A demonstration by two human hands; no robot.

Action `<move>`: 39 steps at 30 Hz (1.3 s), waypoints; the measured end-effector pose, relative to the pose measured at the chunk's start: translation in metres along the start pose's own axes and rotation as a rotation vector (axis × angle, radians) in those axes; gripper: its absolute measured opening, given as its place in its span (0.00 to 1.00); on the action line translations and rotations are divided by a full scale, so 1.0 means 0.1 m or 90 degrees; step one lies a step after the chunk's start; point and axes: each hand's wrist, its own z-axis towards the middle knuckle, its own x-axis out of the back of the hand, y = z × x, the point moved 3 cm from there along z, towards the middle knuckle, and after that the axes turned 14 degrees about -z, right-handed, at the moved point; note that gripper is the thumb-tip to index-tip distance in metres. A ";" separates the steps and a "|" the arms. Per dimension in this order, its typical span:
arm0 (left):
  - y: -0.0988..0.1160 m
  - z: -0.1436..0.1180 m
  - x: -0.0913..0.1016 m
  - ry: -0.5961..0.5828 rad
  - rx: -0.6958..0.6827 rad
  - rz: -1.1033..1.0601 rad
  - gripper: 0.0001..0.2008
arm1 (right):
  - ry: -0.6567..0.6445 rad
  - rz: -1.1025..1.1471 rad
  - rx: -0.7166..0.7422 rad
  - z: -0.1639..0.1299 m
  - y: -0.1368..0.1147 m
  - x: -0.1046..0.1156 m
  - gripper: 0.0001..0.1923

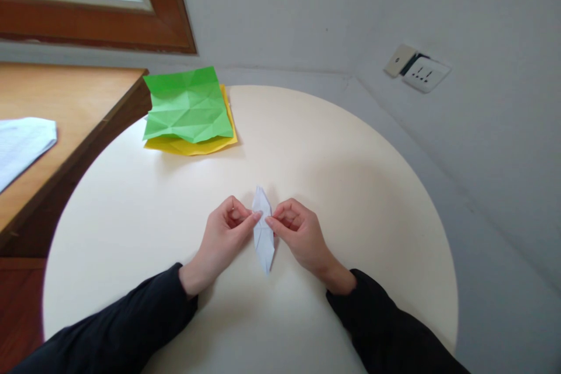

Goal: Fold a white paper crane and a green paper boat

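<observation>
A narrow piece of folded white paper (264, 245), pointed at both ends, is held upright in line with my view over the middle of the table. My left hand (223, 234) pinches its left edge, thumb on the near face. On the opposite edge, the thumb and curled fingers of my right hand (300, 234) grip it at about the same height. Crease lines run across the paper's face. The fingertips behind it are partly hidden.
A creased green sheet (188, 105) lies over a yellow sheet (210, 146) at the back left of the round white table (350, 187). Further left, a wooden desk (87, 87) carries a folded pale paper (26, 146). Wall sockets (425, 74) sit at the right.
</observation>
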 end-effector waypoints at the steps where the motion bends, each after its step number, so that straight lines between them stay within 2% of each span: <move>1: 0.00 0.00 0.00 0.002 -0.001 -0.005 0.19 | -0.003 -0.001 0.000 0.00 0.00 0.00 0.14; 6: 0.00 -0.01 -0.02 -0.040 0.017 -0.013 0.18 | -0.017 -0.001 0.014 -0.01 -0.01 -0.01 0.13; 12: -0.02 -0.03 -0.03 -0.067 -0.042 -0.068 0.19 | -0.018 -0.031 0.044 -0.02 -0.02 0.00 0.13; 15: -0.03 -0.06 -0.04 -0.104 -0.059 -0.080 0.17 | 0.000 -0.032 0.046 0.00 -0.03 0.01 0.12; 17: -0.02 -0.08 -0.04 -0.141 -0.077 -0.053 0.14 | 0.021 -0.031 0.043 0.01 -0.02 0.04 0.12; 21: 0.05 -0.09 -0.05 -0.218 -0.097 0.084 0.07 | 0.055 -0.031 0.039 0.04 -0.01 0.08 0.13; 25: 0.09 -0.08 -0.03 -0.199 -0.071 0.122 0.10 | 0.039 -0.021 0.024 0.06 0.00 0.09 0.12; 28: 0.06 -0.07 -0.02 -0.186 -0.093 0.133 0.11 | 0.031 -0.017 0.038 0.05 -0.02 0.10 0.10; 33: 0.05 -0.11 0.03 -0.139 -0.223 0.198 0.12 | 0.021 -0.072 0.130 -0.03 -0.12 0.10 0.06; 36: 0.11 -0.15 0.04 -0.117 -0.298 0.218 0.11 | 0.044 -0.146 0.248 -0.12 -0.18 0.08 0.08; 39: 0.19 -0.19 0.01 -0.127 -0.348 0.227 0.10 | 0.095 -0.242 0.368 -0.18 -0.22 0.06 0.10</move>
